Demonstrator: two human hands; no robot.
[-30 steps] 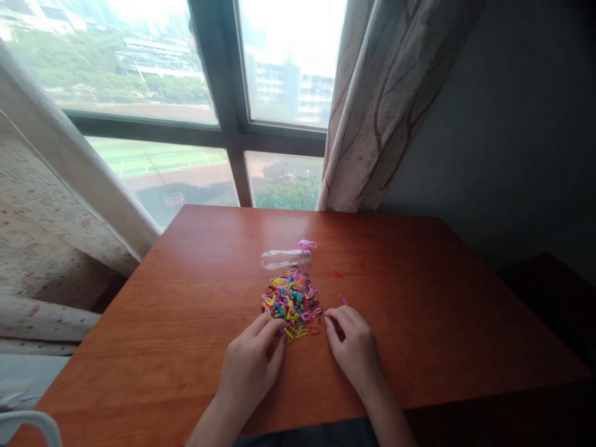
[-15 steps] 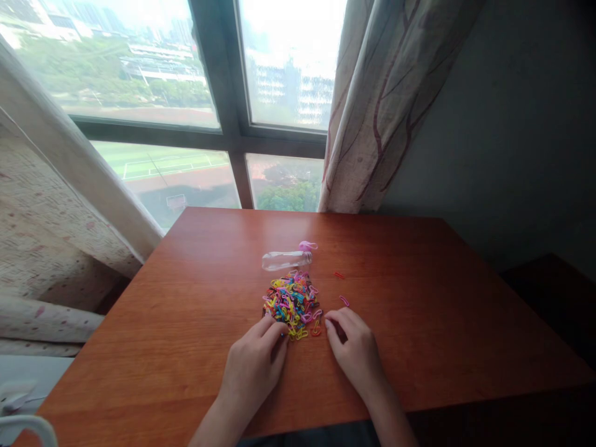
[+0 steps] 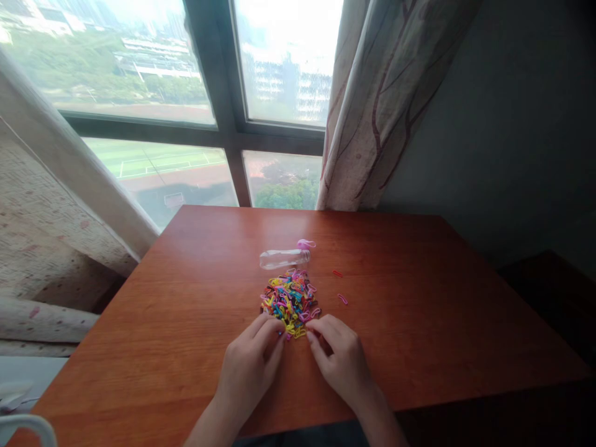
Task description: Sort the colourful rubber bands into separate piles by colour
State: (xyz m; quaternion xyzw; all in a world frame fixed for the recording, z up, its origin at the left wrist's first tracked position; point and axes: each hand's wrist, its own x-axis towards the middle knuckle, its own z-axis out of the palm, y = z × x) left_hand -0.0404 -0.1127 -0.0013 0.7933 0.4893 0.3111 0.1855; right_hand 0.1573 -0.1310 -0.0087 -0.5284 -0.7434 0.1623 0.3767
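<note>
A heap of small, colourful plastic stitch markers [image 3: 291,298], shaped like little safety pins, lies on the wooden table. My left hand [image 3: 254,351] rests at the heap's near left edge, fingers curled, with a bit of a blue stitch marker [image 3: 280,333] showing between thumb and forefinger. At the near right edge, the thumb and forefinger of my right hand [image 3: 339,354] close in a pinch where an orange-red marker shows in part; the fingers hide most of it. Behind the heap lies a clear plastic bottle [image 3: 284,259] on its side. A pink looped cap [image 3: 305,244] sits by its mouth.
A red marker [image 3: 338,273] and a pink marker [image 3: 343,299] lie apart, right of the heap. The wooden table [image 3: 419,310] reaches back to a window [image 3: 228,133] between curtains. A white curved object [image 3: 28,425] stands at the lower left.
My right hand has moved left to the heap's near edge, over the spot where an orange-red marker lay. My left hand has barely moved. The view has shifted slightly.
</note>
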